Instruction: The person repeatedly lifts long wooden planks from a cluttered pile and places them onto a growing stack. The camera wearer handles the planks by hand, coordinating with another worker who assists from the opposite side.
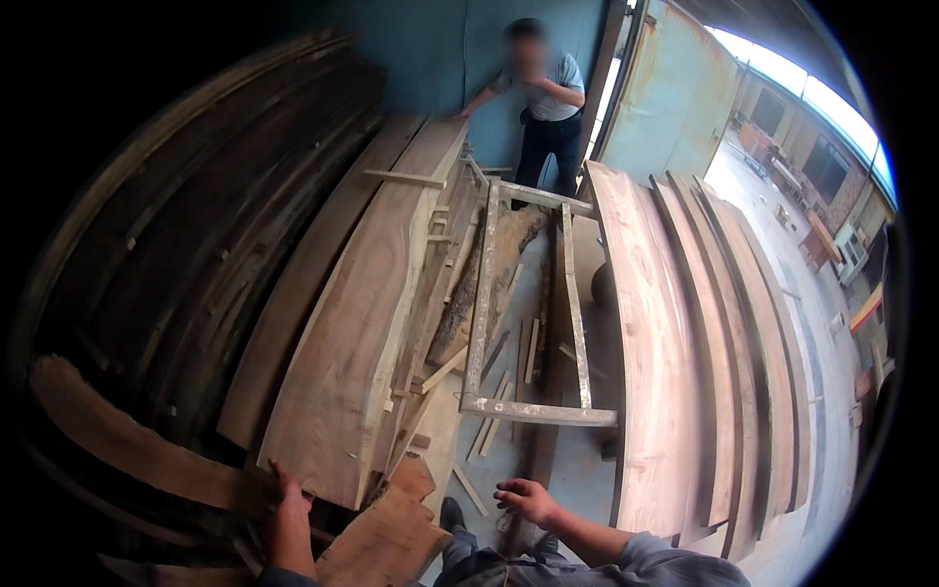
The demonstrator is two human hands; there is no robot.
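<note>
A long, wide wooden slab (pixel 357 323) leans on edge against a stack of darker slabs on the left. My left hand (pixel 290 494) grips its near lower end. My right hand (pixel 526 499) hovers open over the floor, fingers spread, holding nothing, just short of a metal frame (pixel 533 411). At the slab's far end a person (pixel 544 103) stands with one hand on the top of the slab.
More pale slabs (pixel 685 342) stand on edge at the right. The metal frame lies on the floor between the stacks, over a rough log piece (pixel 484 284) and scattered wood strips. A broken board (pixel 386 538) lies by my feet. An open workshop floor shows far right.
</note>
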